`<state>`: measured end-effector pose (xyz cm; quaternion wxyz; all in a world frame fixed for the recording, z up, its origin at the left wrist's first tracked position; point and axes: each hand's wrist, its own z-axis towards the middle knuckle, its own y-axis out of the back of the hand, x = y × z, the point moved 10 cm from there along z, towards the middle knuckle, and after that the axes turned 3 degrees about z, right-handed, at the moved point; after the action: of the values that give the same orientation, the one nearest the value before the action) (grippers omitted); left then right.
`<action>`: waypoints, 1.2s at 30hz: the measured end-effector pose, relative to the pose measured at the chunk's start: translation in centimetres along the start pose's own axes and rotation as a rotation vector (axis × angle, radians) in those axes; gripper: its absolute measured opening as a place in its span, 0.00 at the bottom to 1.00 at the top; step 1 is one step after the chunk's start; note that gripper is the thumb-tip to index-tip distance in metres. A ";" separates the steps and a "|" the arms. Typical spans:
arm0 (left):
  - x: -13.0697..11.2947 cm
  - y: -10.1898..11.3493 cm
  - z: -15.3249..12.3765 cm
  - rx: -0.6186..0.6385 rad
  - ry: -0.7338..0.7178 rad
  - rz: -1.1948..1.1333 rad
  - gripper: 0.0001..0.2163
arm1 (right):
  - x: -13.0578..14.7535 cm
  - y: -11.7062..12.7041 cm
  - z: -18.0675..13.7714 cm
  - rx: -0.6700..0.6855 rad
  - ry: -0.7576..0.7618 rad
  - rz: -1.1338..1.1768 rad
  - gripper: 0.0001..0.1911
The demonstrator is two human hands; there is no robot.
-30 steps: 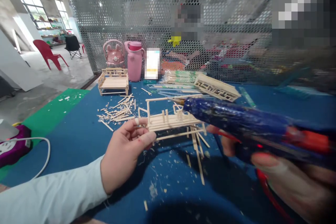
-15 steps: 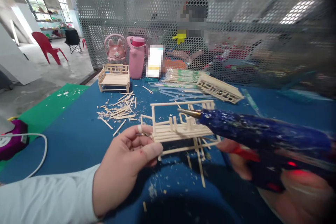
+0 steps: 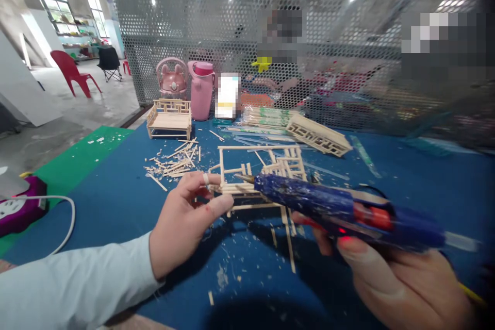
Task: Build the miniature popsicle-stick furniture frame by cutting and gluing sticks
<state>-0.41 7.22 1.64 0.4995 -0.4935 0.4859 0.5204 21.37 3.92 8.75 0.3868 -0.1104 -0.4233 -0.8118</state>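
While pinching with the left hand (image 3: 181, 227), grips the left end of the stick model (image 3: 278, 167) between thumb and curled fingers, hand half closed, a pale band round one finger. Holds the model just above the blue mat (image 3: 116, 201) at centre frame, slightly tilted. With the right hand (image 3: 402, 283), low at the right edge, wraps fully round the handle of the blue glue gun (image 3: 309, 198), one fingertip lying by the red trigger. Points the brass nozzle (image 3: 245, 179) leftwards at the model's seat slats, close to the left fingertips; touching or just short of them, cannot tell which. Under the gun's body, a small red light glowing.

Left of the model, toward the upper left: a scatter of loose sticks (image 3: 174, 165) on the mat, and beyond them a finished little bench (image 3: 170, 121). Just behind the bench, a pink rabbit-eared jug (image 3: 172, 80) and a pink bottle (image 3: 203, 90), side by side against the perforated screen (image 3: 193, 20). Right of the bottle, a bundle of packed sticks (image 3: 270, 113), then a lattice panel (image 3: 319, 135) lying tilted at upper centre. At the far left edge, a purple power strip (image 3: 19, 209) with a white cable (image 3: 65, 227), beside the green mat (image 3: 77, 160). Behind the screen, another person (image 3: 282, 77), blurred
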 end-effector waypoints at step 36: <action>0.3 -0.6 -0.1 0.040 0.006 -0.112 0.11 | 3.6 -1.9 0.2 0.037 0.248 -0.170 0.11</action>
<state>0.14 7.17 1.36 0.5359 -0.5115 0.4696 0.4804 17.55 2.78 9.60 0.3681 0.0340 -0.3949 -0.8411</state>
